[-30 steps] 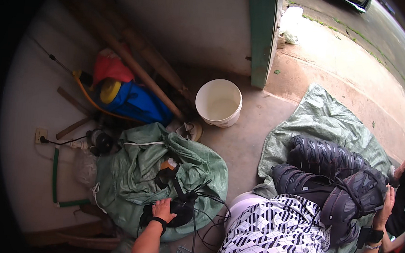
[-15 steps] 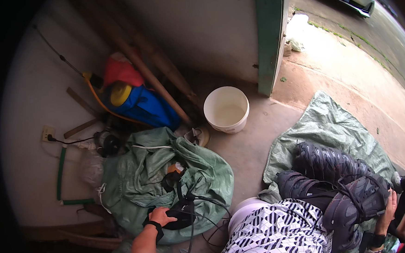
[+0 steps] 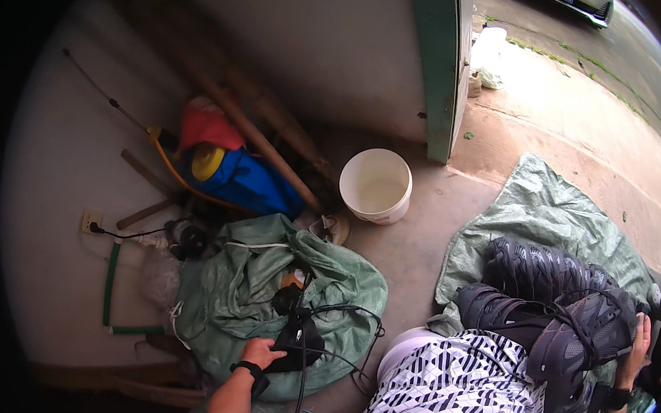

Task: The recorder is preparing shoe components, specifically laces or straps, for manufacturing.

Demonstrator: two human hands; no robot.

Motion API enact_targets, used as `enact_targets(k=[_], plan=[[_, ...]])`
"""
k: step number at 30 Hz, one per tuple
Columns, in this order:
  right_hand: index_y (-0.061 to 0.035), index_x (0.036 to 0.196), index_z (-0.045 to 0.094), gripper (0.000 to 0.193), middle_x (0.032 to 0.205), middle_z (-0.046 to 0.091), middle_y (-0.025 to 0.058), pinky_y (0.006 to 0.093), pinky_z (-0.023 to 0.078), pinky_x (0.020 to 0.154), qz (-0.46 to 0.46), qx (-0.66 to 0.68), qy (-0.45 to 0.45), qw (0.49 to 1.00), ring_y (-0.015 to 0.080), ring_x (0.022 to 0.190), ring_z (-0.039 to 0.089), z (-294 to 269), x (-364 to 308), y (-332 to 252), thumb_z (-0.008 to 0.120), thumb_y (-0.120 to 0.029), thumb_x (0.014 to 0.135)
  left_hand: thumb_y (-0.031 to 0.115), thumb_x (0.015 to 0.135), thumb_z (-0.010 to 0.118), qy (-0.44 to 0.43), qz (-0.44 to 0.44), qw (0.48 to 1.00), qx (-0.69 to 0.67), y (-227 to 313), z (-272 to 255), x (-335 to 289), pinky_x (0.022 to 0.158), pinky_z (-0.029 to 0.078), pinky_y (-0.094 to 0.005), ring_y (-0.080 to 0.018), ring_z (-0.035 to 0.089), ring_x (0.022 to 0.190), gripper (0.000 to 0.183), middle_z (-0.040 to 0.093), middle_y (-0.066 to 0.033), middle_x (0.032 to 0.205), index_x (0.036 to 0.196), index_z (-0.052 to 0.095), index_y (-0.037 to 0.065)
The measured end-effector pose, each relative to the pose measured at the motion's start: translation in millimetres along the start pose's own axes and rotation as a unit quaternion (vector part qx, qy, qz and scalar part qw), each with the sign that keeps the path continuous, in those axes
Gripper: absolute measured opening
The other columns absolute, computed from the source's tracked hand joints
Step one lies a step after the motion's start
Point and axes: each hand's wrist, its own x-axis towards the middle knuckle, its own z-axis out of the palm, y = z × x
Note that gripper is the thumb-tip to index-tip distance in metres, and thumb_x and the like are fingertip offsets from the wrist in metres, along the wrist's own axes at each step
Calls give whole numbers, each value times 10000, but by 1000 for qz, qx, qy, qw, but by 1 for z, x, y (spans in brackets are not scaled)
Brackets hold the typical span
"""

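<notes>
Black cords (image 3: 343, 307) are trailing from a dark item (image 3: 297, 347) that the left hand (image 3: 263, 353) is gripping over a green sack (image 3: 355, 276); the right hand (image 3: 635, 351), extended flat, is resting against dark shoes (image 3: 586, 333); beyond, a white bucket (image 3: 398, 213) is standing.

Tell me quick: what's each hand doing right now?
Left hand: closed, holding a black item.
Right hand: open, its fingers straight, against a dark shoe.

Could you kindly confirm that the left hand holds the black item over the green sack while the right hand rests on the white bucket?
Not quite: the head view shows the right hand at the dark shoes. The left hand does hold the black item.
</notes>
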Motion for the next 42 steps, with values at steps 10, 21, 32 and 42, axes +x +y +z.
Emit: enact_targets(k=[10,21,32,42], plan=[[-16,1356,439,418,1426,335,132,303,254,1084,12,105,-16,994,202,1316,330,10,11,5,310,-202,1004,431,675,747,72,119,987,-76,70,-6,-22,623,455,-405,-334,607,722,406,631,-140,742,713,629,45],[-30,1357,443,412,1433,329,133,304,238,1092,-28,19,-13,999,200,1326,318,6,8,14,304,-194,1005,338,673,768,98,153,973,-142,99,-9,-12,616,447,-403,-334,594,685,356,614,-136,718,717,615,20],[-36,1347,461,404,1427,340,115,302,266,1077,-18,77,-15,997,182,1302,350,4,15,26,324,-197,1003,345,665,781,76,128,982,-119,43,-29,-9,566,441,-359,-265,570,573,370,596,-128,627,701,633,8],[-47,1370,431,418,1436,332,131,317,229,1102,-76,-98,-3,992,212,1329,319,0,11,29,291,-168,996,201,672,789,28,48,971,-231,-49,-38,-4,610,470,-296,-134,611,616,289,685,-85,727,833,695,-21]])
